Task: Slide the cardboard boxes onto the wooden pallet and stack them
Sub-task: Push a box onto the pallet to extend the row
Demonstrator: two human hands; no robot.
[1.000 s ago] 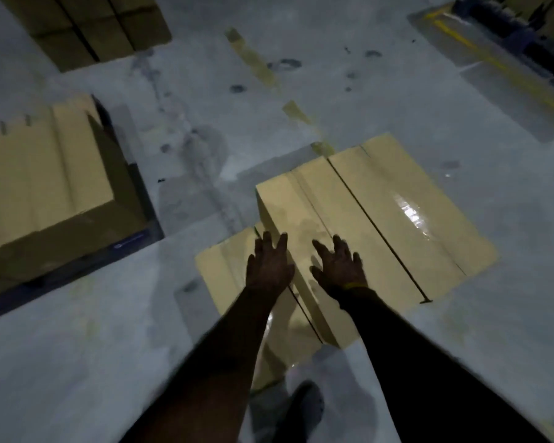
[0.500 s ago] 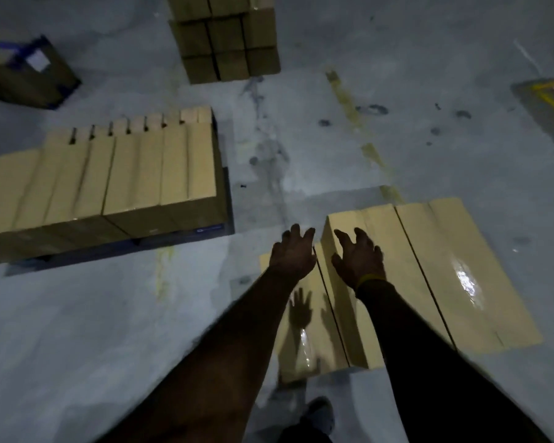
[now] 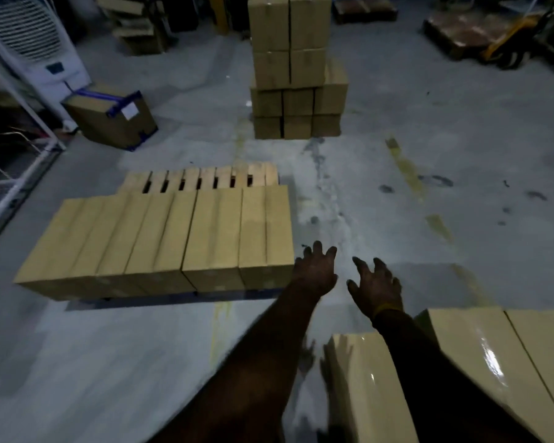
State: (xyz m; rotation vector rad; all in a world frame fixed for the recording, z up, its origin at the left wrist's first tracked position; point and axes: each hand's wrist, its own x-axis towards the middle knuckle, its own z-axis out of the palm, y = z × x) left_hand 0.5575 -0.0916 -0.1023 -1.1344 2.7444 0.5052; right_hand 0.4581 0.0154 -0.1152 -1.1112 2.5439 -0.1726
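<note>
Lower right of frame: two glossy cardboard boxes point(image 3: 480, 356) are seen lying on the concrete floor point(image 3: 109, 346), one lower box point(image 3: 362, 378) beside a taller one. Both forearms are stretched out above them. The left hand point(image 3: 315, 271) and the right hand point(image 3: 376, 287) are held in the air at frame centre, fingers spread and released, nothing grasped, no box touched. A yellow band point(image 3: 385, 308) is worn at the right wrist.

Centre left: a row of boxes point(image 3: 173, 241) is laid side by side on the wooden pallet point(image 3: 202, 177); bare slats show behind the row.

Upper centre: a tall stack of boxes point(image 3: 293, 75) is noted. Upper left: a taped box point(image 3: 109, 118) is seen tilted beside a white cooler unit point(image 3: 36, 43).
</note>
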